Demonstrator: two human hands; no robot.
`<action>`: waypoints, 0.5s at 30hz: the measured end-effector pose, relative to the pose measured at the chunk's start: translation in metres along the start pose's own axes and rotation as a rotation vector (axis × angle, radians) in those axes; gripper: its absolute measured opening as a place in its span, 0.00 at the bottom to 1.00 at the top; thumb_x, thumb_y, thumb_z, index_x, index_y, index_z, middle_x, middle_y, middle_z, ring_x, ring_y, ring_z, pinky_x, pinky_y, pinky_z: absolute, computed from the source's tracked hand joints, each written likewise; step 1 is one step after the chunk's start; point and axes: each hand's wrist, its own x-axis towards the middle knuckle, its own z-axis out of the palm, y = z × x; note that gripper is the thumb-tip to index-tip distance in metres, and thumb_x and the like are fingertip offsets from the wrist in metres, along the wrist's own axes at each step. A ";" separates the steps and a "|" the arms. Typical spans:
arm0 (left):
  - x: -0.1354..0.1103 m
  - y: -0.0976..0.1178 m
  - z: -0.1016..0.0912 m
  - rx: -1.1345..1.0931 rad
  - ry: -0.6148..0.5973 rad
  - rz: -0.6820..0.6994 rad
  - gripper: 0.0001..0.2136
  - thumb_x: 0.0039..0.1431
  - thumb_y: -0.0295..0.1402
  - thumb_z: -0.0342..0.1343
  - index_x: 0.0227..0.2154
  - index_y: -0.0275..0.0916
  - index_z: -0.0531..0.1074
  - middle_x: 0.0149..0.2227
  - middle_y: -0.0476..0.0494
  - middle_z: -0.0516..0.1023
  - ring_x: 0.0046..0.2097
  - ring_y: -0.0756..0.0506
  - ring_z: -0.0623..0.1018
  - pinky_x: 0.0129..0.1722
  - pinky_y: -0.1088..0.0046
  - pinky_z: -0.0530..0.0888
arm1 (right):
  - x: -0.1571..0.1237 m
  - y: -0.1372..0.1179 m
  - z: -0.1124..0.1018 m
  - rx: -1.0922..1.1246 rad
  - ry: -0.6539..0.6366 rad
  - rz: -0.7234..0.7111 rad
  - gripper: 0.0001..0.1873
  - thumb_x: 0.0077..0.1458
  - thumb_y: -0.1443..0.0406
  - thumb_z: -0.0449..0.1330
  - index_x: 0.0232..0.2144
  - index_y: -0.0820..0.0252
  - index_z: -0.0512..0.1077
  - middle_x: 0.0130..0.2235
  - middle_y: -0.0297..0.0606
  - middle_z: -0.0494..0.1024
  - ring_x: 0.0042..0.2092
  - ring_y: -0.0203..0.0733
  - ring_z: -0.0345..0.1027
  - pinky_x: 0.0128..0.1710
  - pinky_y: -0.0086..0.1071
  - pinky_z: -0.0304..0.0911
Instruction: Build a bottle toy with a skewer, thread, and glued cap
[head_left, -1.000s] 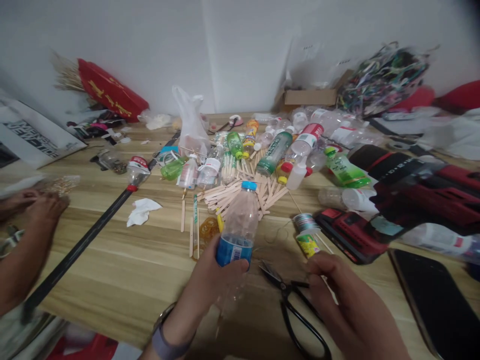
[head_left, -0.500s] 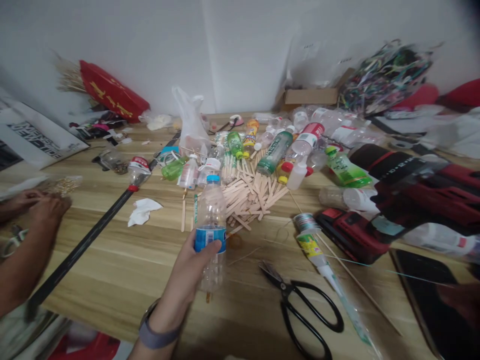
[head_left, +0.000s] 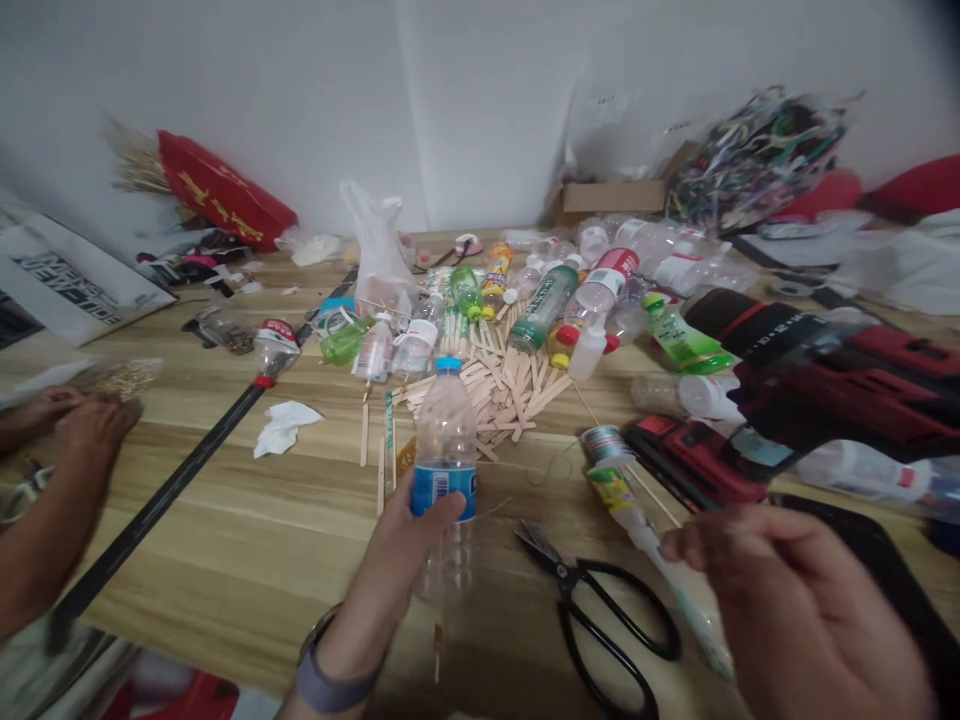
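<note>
My left hand (head_left: 405, 560) is closed around a clear plastic bottle (head_left: 445, 440) with a blue cap and blue label, held upright over the wooden table (head_left: 247, 540). A thin wooden stick (head_left: 437, 650) pokes out below the bottle. My right hand (head_left: 795, 610) is at the lower right. Its fingers are pinched together beside a glue tube (head_left: 626, 505), and what they hold is too fine to make out. Black scissors (head_left: 600, 615) lie between my hands.
A heap of flat wooden sticks (head_left: 510, 385) and several bottles (head_left: 547, 305) lie behind the held bottle. A spool of thread (head_left: 602, 443), a red power drill (head_left: 810, 375) and a dark phone (head_left: 904, 575) are at the right. Another person's hands (head_left: 67, 425) work at the left beside a black rod (head_left: 172, 490).
My right hand has come back into view from the lower right with its fingers pinched. My left hand has shifted the bottle slightly to the right and kept it upright.
</note>
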 end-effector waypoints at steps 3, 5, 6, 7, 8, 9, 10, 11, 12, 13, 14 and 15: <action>-0.003 0.001 0.005 0.053 -0.038 0.000 0.23 0.45 0.43 0.67 0.43 0.40 0.75 0.33 0.47 0.80 0.35 0.44 0.77 0.38 0.70 0.72 | -0.005 -0.020 0.029 0.022 -0.204 -0.065 0.10 0.67 0.62 0.52 0.32 0.52 0.68 0.27 0.32 0.73 0.30 0.37 0.70 0.30 0.27 0.67; -0.004 0.001 0.008 0.095 -0.057 -0.005 0.22 0.45 0.42 0.66 0.43 0.40 0.74 0.33 0.47 0.79 0.35 0.44 0.77 0.38 0.70 0.72 | -0.004 -0.023 0.045 0.078 -0.282 -0.049 0.10 0.67 0.62 0.51 0.32 0.53 0.67 0.25 0.31 0.73 0.27 0.37 0.69 0.28 0.26 0.66; -0.004 0.001 0.009 0.118 -0.063 -0.009 0.22 0.45 0.41 0.66 0.43 0.39 0.74 0.33 0.47 0.79 0.35 0.44 0.76 0.38 0.70 0.72 | -0.004 -0.023 0.052 0.100 -0.303 -0.030 0.10 0.67 0.61 0.51 0.32 0.53 0.67 0.24 0.31 0.72 0.26 0.37 0.68 0.26 0.26 0.65; -0.004 0.000 0.010 0.141 -0.064 -0.008 0.21 0.45 0.41 0.65 0.44 0.39 0.73 0.33 0.47 0.79 0.35 0.44 0.76 0.38 0.69 0.72 | -0.003 -0.022 0.058 0.112 -0.321 -0.004 0.10 0.66 0.61 0.51 0.31 0.54 0.66 0.23 0.31 0.71 0.25 0.37 0.67 0.25 0.26 0.64; -0.005 0.000 0.012 0.165 -0.065 -0.003 0.21 0.45 0.40 0.64 0.43 0.39 0.73 0.33 0.47 0.79 0.35 0.44 0.76 0.38 0.69 0.72 | -0.002 -0.020 0.062 0.113 -0.346 0.019 0.10 0.65 0.60 0.52 0.30 0.54 0.66 0.23 0.31 0.70 0.24 0.37 0.66 0.24 0.27 0.63; -0.005 0.001 0.013 0.191 -0.066 0.004 0.21 0.45 0.40 0.64 0.43 0.38 0.73 0.33 0.47 0.79 0.35 0.44 0.76 0.37 0.69 0.72 | -0.002 -0.019 0.066 0.107 -0.375 0.041 0.10 0.64 0.60 0.52 0.30 0.54 0.66 0.23 0.31 0.69 0.24 0.37 0.65 0.23 0.27 0.63; -0.006 0.001 0.015 0.216 -0.068 0.015 0.21 0.45 0.40 0.63 0.43 0.38 0.74 0.33 0.46 0.79 0.35 0.43 0.75 0.37 0.69 0.72 | -0.003 -0.018 0.068 0.098 -0.406 0.059 0.09 0.63 0.61 0.52 0.30 0.54 0.65 0.23 0.31 0.69 0.24 0.37 0.64 0.23 0.27 0.62; -0.006 0.001 0.016 0.245 -0.071 0.028 0.20 0.45 0.39 0.63 0.43 0.38 0.74 0.33 0.46 0.78 0.35 0.43 0.75 0.37 0.68 0.71 | -0.003 -0.017 0.069 0.087 -0.441 0.071 0.08 0.63 0.61 0.52 0.30 0.55 0.66 0.24 0.31 0.69 0.25 0.37 0.64 0.23 0.26 0.62; -0.007 0.002 0.017 0.277 -0.069 0.040 0.20 0.45 0.39 0.63 0.42 0.38 0.74 0.33 0.46 0.78 0.35 0.43 0.75 0.37 0.68 0.71 | -0.004 -0.017 0.070 0.077 -0.473 0.076 0.08 0.63 0.62 0.52 0.31 0.55 0.66 0.24 0.31 0.69 0.25 0.37 0.63 0.24 0.26 0.61; -0.008 0.003 0.018 0.310 -0.064 0.048 0.19 0.45 0.38 0.63 0.41 0.38 0.74 0.33 0.46 0.78 0.35 0.42 0.75 0.37 0.67 0.71 | -0.005 -0.018 0.071 0.072 -0.495 0.073 0.07 0.63 0.63 0.52 0.31 0.55 0.65 0.25 0.31 0.69 0.26 0.36 0.63 0.24 0.26 0.61; -0.009 0.004 0.018 0.340 -0.056 0.053 0.19 0.44 0.38 0.64 0.41 0.38 0.75 0.33 0.45 0.78 0.36 0.41 0.75 0.38 0.67 0.71 | -0.006 -0.019 0.071 0.071 -0.509 0.066 0.07 0.63 0.64 0.52 0.32 0.55 0.65 0.25 0.31 0.69 0.26 0.36 0.63 0.24 0.26 0.61; -0.009 0.006 0.019 0.364 -0.049 0.056 0.18 0.43 0.37 0.64 0.40 0.38 0.75 0.33 0.45 0.79 0.36 0.40 0.76 0.38 0.66 0.72 | -0.006 -0.020 0.072 0.073 -0.517 0.057 0.07 0.64 0.64 0.51 0.32 0.55 0.65 0.26 0.31 0.69 0.26 0.36 0.63 0.25 0.26 0.61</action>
